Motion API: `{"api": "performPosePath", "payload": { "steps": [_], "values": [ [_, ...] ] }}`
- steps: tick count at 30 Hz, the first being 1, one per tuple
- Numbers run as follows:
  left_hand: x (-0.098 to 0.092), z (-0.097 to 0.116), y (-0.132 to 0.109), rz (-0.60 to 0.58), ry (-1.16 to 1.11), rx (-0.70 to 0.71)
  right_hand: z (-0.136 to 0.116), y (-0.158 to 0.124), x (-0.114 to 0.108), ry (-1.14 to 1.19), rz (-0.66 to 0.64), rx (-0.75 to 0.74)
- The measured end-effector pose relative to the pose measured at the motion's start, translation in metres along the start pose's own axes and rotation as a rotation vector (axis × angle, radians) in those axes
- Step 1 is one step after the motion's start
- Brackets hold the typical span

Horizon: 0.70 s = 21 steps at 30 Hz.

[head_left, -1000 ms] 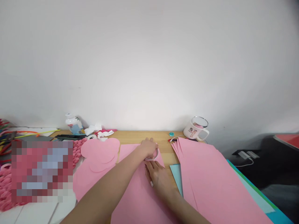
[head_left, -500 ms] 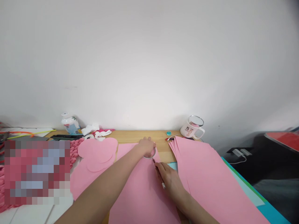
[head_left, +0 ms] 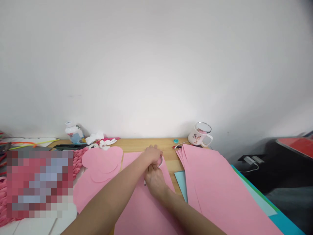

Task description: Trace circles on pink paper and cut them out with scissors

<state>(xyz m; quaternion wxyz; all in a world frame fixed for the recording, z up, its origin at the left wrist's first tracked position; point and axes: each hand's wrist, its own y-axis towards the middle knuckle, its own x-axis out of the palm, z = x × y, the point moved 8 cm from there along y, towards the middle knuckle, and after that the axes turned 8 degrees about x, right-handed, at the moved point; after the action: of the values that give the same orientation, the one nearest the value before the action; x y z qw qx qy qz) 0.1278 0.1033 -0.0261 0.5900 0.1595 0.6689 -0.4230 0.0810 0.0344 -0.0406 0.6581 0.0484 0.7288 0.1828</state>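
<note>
"Where's the ring [head_left: 161,162] lying?"
"Near twelve o'clock on the pink paper [head_left: 141,210]; the left hand [head_left: 153,154] is covering it, whether gripping I can't tell."
"The right hand [head_left: 154,179]?"
"It's pinching a pencil [head_left: 145,183], its end pointing toward seven o'clock."

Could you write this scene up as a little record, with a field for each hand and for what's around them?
Left hand: resting on a round-rimmed object
Right hand: gripping a slim pencil-like tool, mostly hidden
Under both hands: pink sheet on a wooden table
To the left: rounded pink cutouts
To the right: pink sheets, overlapping
Near the wall: white bottle, white mug
</note>
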Motion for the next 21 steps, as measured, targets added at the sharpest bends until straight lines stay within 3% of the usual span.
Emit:
{"api": "performPosePath", "payload": {
  "steps": [3, 7, 9, 12, 14, 16, 18, 21],
  "values": [
    [-0.001, 0.000, -0.001, -0.005, 0.003, -0.006, -0.003, -0.004, -0.002, 0.007, 0.011, 0.033],
    [-0.001, -0.001, -0.001, -0.016, 0.004, 0.007, 0.006, -0.027, -0.021, 0.026, 0.020, 0.055],
    [0.000, -0.001, -0.001, -0.015, 0.008, 0.012, 0.028, -0.036, -0.038, 0.089, 0.052, 0.118],
    [0.005, 0.003, 0.000, 0.010, 0.016, -0.001, 0.084, -0.035, -0.065, 0.345, 0.058, 0.321],
    [0.009, 0.009, 0.001, 0.036, 0.020, -0.037, 0.123, -0.023, -0.080, 0.493, 0.069, 0.480],
    [0.015, 0.014, 0.003, 0.044, 0.016, -0.095, 0.145, -0.002, -0.092, 0.655, 0.119, 0.525],
    [0.020, 0.018, 0.004, 0.036, 0.002, -0.150, 0.143, 0.027, -0.089, 0.852, 0.049, 0.436],
    [0.024, 0.020, 0.005, 0.030, -0.052, -0.183, 0.120, 0.063, -0.070, 0.907, -0.022, 0.357]
  ]
}}
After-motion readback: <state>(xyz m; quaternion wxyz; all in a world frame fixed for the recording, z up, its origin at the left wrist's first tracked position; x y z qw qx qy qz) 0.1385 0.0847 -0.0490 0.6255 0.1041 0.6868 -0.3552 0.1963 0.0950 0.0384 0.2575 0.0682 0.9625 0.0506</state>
